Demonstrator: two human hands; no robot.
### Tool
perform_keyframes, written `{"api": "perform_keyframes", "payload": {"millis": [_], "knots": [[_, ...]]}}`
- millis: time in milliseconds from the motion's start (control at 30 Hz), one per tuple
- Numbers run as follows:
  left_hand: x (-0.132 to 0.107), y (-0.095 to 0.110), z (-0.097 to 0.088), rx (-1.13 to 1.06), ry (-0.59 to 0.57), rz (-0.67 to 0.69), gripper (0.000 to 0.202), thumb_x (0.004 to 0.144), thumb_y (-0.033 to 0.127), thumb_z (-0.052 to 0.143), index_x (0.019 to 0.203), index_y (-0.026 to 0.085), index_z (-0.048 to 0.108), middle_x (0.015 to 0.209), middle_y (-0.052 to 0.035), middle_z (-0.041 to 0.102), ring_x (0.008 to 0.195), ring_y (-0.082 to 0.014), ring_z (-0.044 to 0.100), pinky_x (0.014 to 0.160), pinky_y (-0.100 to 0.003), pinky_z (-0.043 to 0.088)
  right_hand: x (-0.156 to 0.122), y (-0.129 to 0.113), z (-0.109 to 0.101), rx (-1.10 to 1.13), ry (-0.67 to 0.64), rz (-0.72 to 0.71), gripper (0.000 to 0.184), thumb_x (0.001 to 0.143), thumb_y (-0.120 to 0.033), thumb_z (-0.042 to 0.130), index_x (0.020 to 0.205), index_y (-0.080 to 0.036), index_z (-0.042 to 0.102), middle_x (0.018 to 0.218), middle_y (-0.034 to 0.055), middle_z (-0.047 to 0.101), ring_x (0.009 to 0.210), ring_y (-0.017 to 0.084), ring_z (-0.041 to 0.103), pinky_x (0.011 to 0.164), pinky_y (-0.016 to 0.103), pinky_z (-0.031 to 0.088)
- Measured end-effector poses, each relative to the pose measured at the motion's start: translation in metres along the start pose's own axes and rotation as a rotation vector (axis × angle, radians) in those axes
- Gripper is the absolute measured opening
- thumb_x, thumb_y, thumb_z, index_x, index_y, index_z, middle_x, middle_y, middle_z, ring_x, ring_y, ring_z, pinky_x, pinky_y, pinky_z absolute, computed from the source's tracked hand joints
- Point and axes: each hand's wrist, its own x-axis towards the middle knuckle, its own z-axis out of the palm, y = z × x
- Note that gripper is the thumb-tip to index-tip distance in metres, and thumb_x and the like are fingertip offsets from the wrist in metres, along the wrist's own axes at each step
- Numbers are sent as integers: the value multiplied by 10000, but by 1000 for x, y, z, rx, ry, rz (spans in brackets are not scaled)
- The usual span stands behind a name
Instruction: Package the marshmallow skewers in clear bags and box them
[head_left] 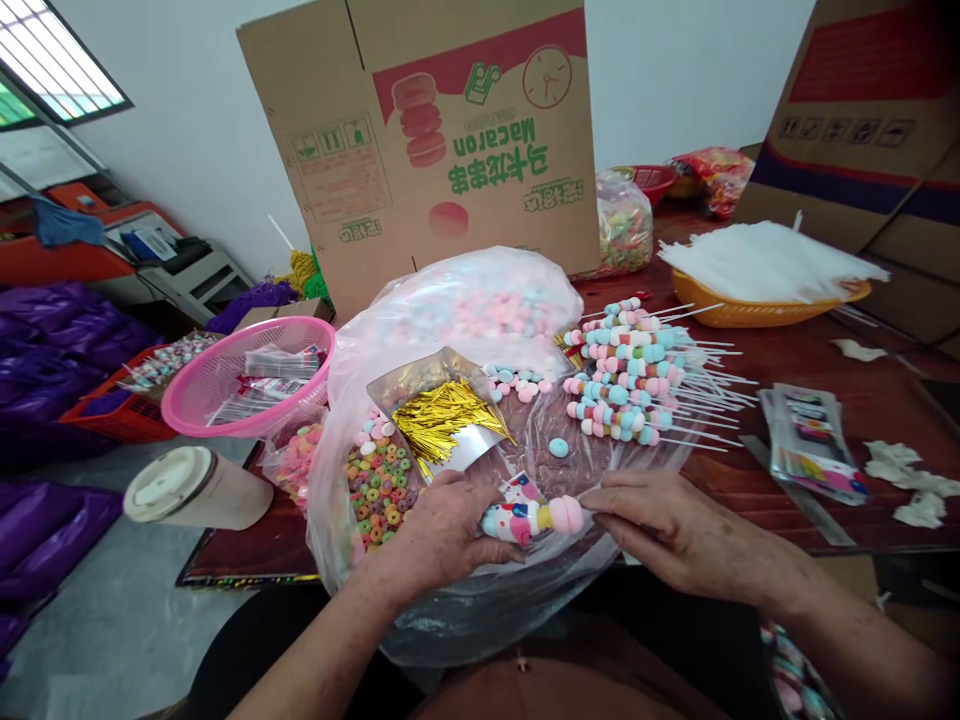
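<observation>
Between my hands lies a candy skewer point(566, 515) with pink, yellow and blue pieces, partly covered by a clear printed wrapper point(517, 522). My left hand point(442, 525) is closed around its blue, wrapped end. At the pink end, the fingertips of my right hand point(667, 530) are pinched together; the stick there is hidden. Behind my left hand, gold twist ties point(442, 415) fill an open silver pouch point(476, 450), with loose cereal rings point(379, 490) beside it. A single blue candy point(558, 447) rests on the plastic bag point(600, 470). Finished-looking skewers point(630, 375) are piled at the right.
A pink basket point(247, 425) of wrappers and a lidded cup point(202, 488) stand left. The big carton point(480, 150) is behind. On the right are a yellow basket point(757, 312) of white sticks, a stack of printed wrappers point(814, 440) and crumpled tissue point(911, 485).
</observation>
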Motion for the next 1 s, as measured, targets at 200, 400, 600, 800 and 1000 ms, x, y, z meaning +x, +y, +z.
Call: {"api": "perform_keyframes", "payload": {"millis": [200, 400, 600, 800, 1000], "knots": [[5, 5, -14, -203, -250, -60, 418, 719, 525, 621, 949, 178, 658, 801, 9, 657, 720, -172, 558, 634, -224, 395, 4, 9, -17, -390, 53, -203, 240, 884, -104, 405, 1004, -142, 610, 707, 52, 612, 671, 171, 520, 624, 307, 396], [6, -2, -19, -260, -277, -21, 479, 709, 534, 628, 1046, 195, 647, 829, 33, 662, 714, -152, 548, 631, -203, 390, -6, 14, -17, -535, 95, -275, 233, 890, -100, 435, 1075, -135, 573, 810, 69, 639, 731, 188, 498, 673, 359, 345], [8, 5, -20, 250, -184, -111, 400, 743, 547, 584, 932, 213, 697, 683, -44, 658, 655, -219, 602, 585, -255, 394, -9, 7, -10, -331, -17, -204, 257, 886, -99, 375, 978, -151, 609, 694, 49, 619, 635, 161, 502, 619, 312, 344], [14, 12, -11, 347, -112, -103, 552, 719, 580, 586, 1179, 273, 574, 838, -78, 694, 754, -274, 637, 660, -317, 439, -7, 1, -3, -6, -82, 8, 250, 875, -111, 395, 909, -192, 629, 743, 34, 638, 614, 122, 549, 558, 220, 367], [23, 13, 5, 220, -183, -111, 390, 696, 519, 635, 953, 228, 675, 819, -56, 699, 780, -269, 634, 660, -298, 440, 8, -8, 30, -58, -175, 22, 229, 819, -65, 416, 824, -167, 621, 672, 21, 612, 550, 125, 508, 493, 243, 284]]}}
